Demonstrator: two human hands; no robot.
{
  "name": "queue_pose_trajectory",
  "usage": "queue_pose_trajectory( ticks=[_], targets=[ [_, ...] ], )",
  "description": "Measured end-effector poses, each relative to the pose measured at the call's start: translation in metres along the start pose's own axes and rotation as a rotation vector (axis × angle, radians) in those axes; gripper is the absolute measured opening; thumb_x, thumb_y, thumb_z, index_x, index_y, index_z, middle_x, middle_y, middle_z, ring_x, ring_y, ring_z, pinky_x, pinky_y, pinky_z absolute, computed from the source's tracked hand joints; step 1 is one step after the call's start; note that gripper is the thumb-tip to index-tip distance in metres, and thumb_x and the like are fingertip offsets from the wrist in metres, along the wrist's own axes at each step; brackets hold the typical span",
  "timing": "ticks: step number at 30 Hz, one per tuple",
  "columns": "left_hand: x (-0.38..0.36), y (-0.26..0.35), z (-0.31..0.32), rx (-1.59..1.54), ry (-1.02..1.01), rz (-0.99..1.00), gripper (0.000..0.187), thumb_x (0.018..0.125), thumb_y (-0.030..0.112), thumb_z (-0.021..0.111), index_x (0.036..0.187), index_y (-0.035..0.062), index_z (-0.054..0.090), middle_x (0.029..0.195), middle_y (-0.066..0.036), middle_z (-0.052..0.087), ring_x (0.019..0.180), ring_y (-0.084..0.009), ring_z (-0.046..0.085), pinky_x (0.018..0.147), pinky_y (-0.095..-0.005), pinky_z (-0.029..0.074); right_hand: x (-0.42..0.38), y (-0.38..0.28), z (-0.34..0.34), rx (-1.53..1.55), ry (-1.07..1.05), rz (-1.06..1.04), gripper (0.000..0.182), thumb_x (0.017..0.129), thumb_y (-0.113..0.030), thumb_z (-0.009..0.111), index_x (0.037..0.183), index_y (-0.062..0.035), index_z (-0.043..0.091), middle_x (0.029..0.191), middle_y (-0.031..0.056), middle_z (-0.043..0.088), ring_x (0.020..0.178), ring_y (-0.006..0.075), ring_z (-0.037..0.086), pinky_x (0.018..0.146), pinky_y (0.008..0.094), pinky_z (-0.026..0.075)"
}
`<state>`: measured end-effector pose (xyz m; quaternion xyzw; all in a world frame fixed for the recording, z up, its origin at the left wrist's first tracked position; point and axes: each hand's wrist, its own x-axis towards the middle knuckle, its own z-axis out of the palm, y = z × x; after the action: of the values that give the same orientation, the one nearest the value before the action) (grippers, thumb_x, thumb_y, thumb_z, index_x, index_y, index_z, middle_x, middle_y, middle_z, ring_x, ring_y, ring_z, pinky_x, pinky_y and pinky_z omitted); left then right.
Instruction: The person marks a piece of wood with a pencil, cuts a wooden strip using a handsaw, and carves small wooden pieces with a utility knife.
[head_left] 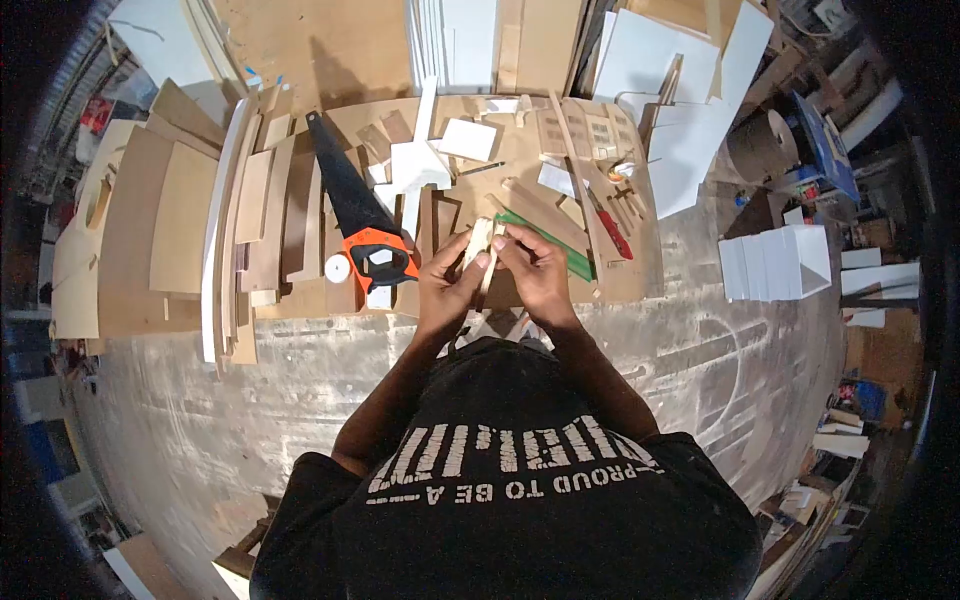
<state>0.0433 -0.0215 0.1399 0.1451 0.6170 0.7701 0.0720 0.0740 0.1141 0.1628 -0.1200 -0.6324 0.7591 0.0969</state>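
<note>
Over the front edge of the workbench [400, 302], both hands meet on small pale pieces of wood. My left hand [452, 275] is closed around a short light wood strip [480, 238], thumb pressed on its face. My right hand [538, 268] pinches a small wood piece [499, 229] right against that strip. Left of my hands lies a handsaw [362, 205] with a black blade and an orange handle. A green strip [560, 252] and a red-handled tool [612, 235] lie to the right.
Long boards [232, 215] are stacked along the bench's left side. White offcuts [418, 166] and a pencil [483, 168] lie behind my hands. White panels [680, 140] lean at the back right. A white box-like stack [775, 262] stands on the right, beyond the bench.
</note>
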Motion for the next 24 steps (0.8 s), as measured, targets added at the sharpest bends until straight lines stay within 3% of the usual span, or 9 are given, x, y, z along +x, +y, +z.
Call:
queue_pose_trajectory(
  ticks=[2,6,14,24],
  targets=[
    [0.0,-0.001,-0.008,-0.031,-0.023,-0.079,0.034,0.094,0.005,0.063,0.126,-0.0036,0.06,0.116,-0.008,0.065,0.106,-0.0114,0.057,0.091,-0.0259,0.045,-0.005,-0.003,-0.002,0.032,-0.043,0.018,0.024,0.096,-0.014,0.065,0.112,0.0035,0.066,0.095,0.0011,0.066,0.084,0.007,0.059,0.077,0.0224,0.049],
    [0.0,0.001,-0.014,-0.115,-0.031,-0.266,0.032,0.095,0.005,0.06,0.126,-0.0027,0.061,0.11,-0.005,0.067,0.097,-0.0101,0.06,0.087,-0.0249,0.047,-0.008,0.018,-0.013,0.094,-0.036,0.107,0.029,0.099,-0.02,0.059,0.117,0.0017,0.065,0.104,0.0023,0.067,0.093,0.0082,0.06,0.083,0.0245,0.049],
    [0.002,0.002,-0.009,-0.25,-0.143,-0.313,0.034,0.098,0.006,0.057,0.13,-0.004,0.057,0.111,-0.005,0.066,0.097,-0.0085,0.06,0.085,-0.0244,0.048,-0.018,0.013,-0.018,0.195,0.017,0.182,0.03,0.101,-0.021,0.055,0.124,-0.0029,0.062,0.112,0.0033,0.068,0.097,0.0117,0.064,0.087,0.0331,0.052],
    [0.005,-0.007,0.004,-0.231,-0.201,-0.257,0.036,0.099,0.007,0.057,0.133,-0.0046,0.055,0.116,-0.008,0.065,0.102,-0.0109,0.06,0.09,-0.0257,0.047,-0.023,0.016,-0.029,0.214,0.093,0.169,0.034,0.099,-0.027,0.061,0.121,-0.0023,0.065,0.106,0.0009,0.068,0.092,0.0086,0.061,0.083,0.0277,0.051]
  ],
)
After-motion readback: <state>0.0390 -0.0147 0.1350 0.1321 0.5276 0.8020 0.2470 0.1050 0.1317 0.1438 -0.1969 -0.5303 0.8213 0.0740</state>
